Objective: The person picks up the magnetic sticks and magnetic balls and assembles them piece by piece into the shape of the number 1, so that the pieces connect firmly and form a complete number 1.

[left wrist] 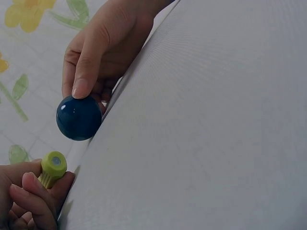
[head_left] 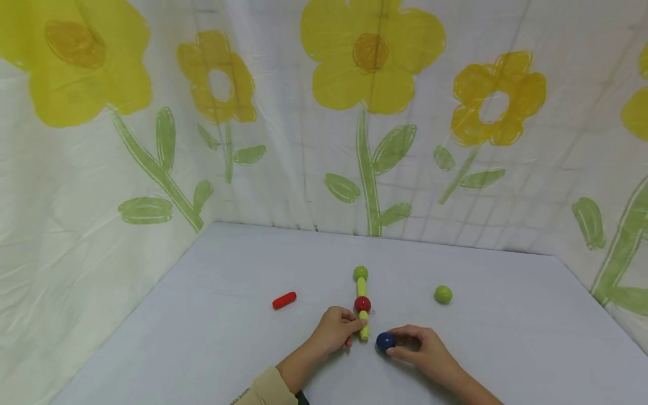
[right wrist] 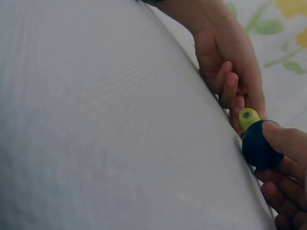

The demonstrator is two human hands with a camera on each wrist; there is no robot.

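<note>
My left hand (head_left: 335, 331) pinches the near yellow-green rod (head_left: 364, 326) of a straight chain lying on the table. Beyond that rod the chain runs through a red ball (head_left: 362, 304), another yellow-green rod (head_left: 361, 287) and a green ball (head_left: 360, 273) at the far end. In the left wrist view the near rod's free end (left wrist: 56, 161) shows a grey round spot. My right hand (head_left: 422, 351) holds a dark blue ball (head_left: 386, 341) between thumb and fingers. The blue ball is just right of the rod's near end, apart from it in the head view.
A loose red rod (head_left: 284, 300) lies to the left of the chain. Off to the right rests a loose green ball (head_left: 443, 294). The white table (head_left: 212, 315) ends at a hanging cloth (head_left: 283, 185) with painted yellow flowers.
</note>
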